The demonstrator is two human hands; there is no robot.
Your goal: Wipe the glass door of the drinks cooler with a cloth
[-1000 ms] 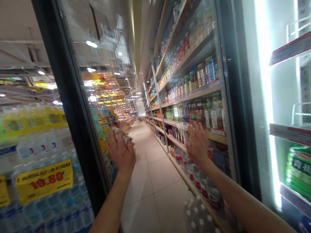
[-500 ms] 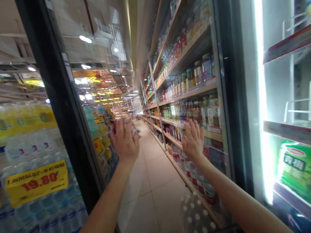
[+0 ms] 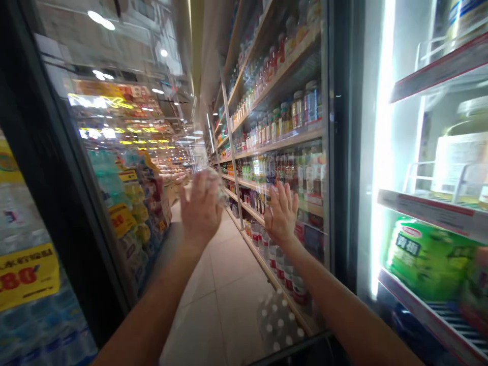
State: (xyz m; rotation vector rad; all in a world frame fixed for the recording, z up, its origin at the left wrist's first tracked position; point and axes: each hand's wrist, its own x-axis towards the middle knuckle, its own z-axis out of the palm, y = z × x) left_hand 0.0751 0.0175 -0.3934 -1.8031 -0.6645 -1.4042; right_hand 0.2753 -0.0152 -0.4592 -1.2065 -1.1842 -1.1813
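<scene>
My flat left hand (image 3: 202,209) partly covers a cloth (image 3: 221,190) between the side edges of the glass door (image 3: 49,168); my spread right hand (image 3: 282,211) is nearer the right edge. The cloth looks soft, light, best palmed flat.

Red "80" on yellow sign (image 3: 29,277)

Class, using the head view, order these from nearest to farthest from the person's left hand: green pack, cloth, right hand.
1. Cloth: right at the left hand, by its fingers.
2. Right hand: to its right.
3. Green pack: far right, on a lit shelf.
</scene>
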